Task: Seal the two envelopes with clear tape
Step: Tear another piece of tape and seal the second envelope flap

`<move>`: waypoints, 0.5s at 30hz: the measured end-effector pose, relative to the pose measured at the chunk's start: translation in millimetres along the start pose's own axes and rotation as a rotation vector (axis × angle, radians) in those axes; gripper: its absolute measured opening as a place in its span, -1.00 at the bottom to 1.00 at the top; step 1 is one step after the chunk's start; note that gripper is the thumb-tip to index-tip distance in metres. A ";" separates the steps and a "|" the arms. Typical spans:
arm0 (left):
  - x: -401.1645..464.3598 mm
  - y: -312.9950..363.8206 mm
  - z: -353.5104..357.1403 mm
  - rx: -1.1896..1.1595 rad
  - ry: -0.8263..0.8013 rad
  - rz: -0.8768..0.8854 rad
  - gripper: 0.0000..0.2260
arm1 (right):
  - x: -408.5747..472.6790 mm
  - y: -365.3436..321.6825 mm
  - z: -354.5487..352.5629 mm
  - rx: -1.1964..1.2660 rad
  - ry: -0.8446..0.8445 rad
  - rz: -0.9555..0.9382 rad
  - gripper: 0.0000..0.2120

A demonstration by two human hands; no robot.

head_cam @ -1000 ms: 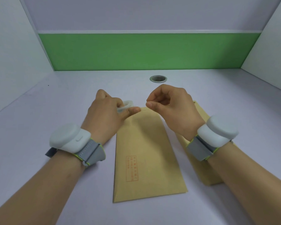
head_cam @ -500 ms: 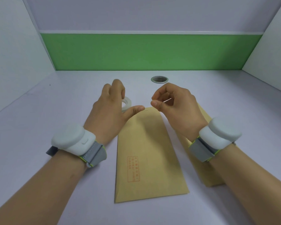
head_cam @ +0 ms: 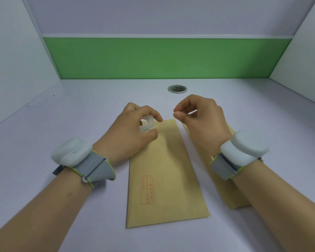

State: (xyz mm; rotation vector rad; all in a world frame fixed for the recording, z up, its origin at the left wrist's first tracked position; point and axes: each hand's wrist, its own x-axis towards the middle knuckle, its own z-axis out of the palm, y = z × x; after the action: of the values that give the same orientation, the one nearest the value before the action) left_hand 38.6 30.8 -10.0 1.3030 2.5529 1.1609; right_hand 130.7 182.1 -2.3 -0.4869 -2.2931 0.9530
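Two brown envelopes lie lengthwise on the white desk. The middle envelope [head_cam: 166,179] bears a red printed box. The right envelope [head_cam: 224,193] is mostly hidden under my right forearm. My left hand [head_cam: 131,135] grips a small roll of clear tape [head_cam: 147,123] over the middle envelope's far left corner. My right hand [head_cam: 200,120] hovers over the far end between the two envelopes, thumb and forefinger pinched on a thin strip of tape [head_cam: 192,112]. Both wrists wear white bands.
A round metal cable grommet [head_cam: 177,88] sits in the desk behind the hands. White side panels and a green back panel [head_cam: 164,59] enclose the desk.
My left hand has turned and re-gripped the tape roll, now held between fingers and thumb over the envelope corner. My right hand stays pinched on the tape end, barely shifted.
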 end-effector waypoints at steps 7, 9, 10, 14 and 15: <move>-1.3 -0.5 -1.2 -0.073 -0.005 -0.044 -0.90 | -0.8 -0.8 -0.5 -0.015 0.010 0.020 -0.99; -0.2 -0.4 0.0 -0.064 0.036 -0.062 -0.95 | -1.2 -1.2 -0.4 -0.014 0.012 0.016 -0.99; 0.3 -0.3 0.4 -0.061 0.066 -0.074 -0.96 | -1.2 -1.3 -0.5 -0.011 0.016 0.014 -0.98; 0.8 -1.4 0.6 -0.079 0.172 -0.104 -0.94 | -2.0 -1.3 1.8 -0.007 0.012 0.004 -0.98; 0.7 -1.1 0.9 -0.080 0.185 -0.099 -0.94 | -2.1 -1.1 2.4 -0.007 0.011 0.002 -0.98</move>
State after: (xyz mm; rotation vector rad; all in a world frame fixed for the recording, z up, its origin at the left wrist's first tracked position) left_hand 37.8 31.4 -11.2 1.0864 2.6299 1.4081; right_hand 130.7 179.0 -3.6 -0.4958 -2.2866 0.9414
